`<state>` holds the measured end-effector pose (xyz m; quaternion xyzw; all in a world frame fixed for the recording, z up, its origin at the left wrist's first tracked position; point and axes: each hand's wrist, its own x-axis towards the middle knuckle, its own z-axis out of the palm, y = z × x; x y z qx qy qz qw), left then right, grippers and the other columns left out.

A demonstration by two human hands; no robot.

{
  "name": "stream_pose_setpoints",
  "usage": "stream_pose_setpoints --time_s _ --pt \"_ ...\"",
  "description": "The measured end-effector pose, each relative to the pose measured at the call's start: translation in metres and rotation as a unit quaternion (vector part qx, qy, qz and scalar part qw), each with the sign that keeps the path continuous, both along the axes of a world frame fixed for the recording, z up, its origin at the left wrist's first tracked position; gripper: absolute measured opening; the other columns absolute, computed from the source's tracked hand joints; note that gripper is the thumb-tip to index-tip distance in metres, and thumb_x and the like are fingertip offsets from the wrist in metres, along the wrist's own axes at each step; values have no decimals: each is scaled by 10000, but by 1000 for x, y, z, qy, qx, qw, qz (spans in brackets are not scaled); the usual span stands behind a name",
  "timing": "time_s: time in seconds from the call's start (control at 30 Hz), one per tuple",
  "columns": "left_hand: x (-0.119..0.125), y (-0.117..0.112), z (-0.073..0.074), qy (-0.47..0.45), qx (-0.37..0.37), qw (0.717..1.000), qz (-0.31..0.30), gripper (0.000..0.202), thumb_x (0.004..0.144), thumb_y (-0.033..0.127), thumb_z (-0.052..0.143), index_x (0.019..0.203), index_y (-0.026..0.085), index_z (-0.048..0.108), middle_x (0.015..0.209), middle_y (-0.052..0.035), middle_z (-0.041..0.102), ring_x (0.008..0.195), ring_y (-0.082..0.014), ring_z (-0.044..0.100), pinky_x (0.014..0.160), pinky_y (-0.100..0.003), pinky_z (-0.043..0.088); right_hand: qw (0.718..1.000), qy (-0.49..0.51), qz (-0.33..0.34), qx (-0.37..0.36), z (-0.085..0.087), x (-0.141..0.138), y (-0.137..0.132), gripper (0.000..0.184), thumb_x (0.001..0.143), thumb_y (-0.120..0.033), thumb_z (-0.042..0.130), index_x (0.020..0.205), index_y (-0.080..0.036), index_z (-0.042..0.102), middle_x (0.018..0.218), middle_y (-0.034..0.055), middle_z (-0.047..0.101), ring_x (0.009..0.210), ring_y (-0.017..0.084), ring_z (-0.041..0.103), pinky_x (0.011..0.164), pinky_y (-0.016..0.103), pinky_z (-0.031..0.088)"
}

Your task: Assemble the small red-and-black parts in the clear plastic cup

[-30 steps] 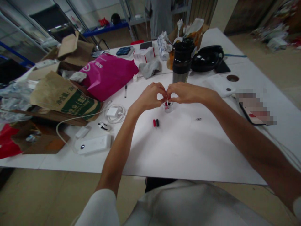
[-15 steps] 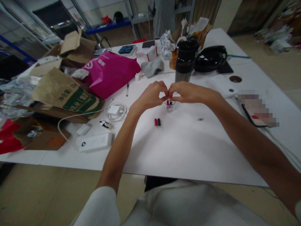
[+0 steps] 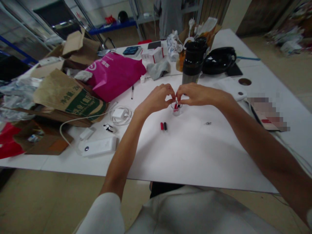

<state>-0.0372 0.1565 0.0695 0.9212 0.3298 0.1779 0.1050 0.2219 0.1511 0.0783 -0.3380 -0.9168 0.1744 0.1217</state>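
My left hand [image 3: 159,97] and my right hand [image 3: 192,94] meet above a small clear cup [image 3: 177,112], fingertips pinched close together. Between them is something small, partly pale and partly red, mostly hidden by the fingers. Red and black pieces show inside the cup. Closer to me, a short red piece [image 3: 162,126] and a short black piece [image 3: 165,126], like pen caps, lie side by side on the white table [image 3: 185,156]. A small metal piece [image 3: 208,123] rests to the right, below my right forearm.
Behind my hands stands a dark bottle [image 3: 191,65]. At left are a pink bag [image 3: 117,74], a brown paper bag [image 3: 65,97], a coiled white cable [image 3: 122,117] and a white power bank [image 3: 98,147]. A phone [image 3: 268,113] lies at right. A person stands beyond the table.
My hands stay pinched above the cup, with the fingertips shifted very slightly. A pale bit now shows between them. The table things have not moved.
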Motion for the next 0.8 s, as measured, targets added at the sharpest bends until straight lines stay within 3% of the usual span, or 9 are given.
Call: stream_pose_setpoints --time_s 0.47,0.8 --pt "2 -2 -2 -17 -14 999 -24 66 972 262 845 1023 227 868 1225 -105 810 1135 -286 737 1089 -466 576 1000 -23 -15 6 -2 -11 -4 203 1005 -263 724 1091 -191 894 1206 139 858 1090 314 780 1030 440 572" --pt "3 0 -3 -11 -11 1000 -23 113 975 205 785 1030 238 878 1230 -103 814 1158 -293 728 1089 -477 581 1000 -7 2 3 -7 -7 1 216 1016 -313 733 1095 -206 905 1191 135 849 1082 315 772 1043 460 575"
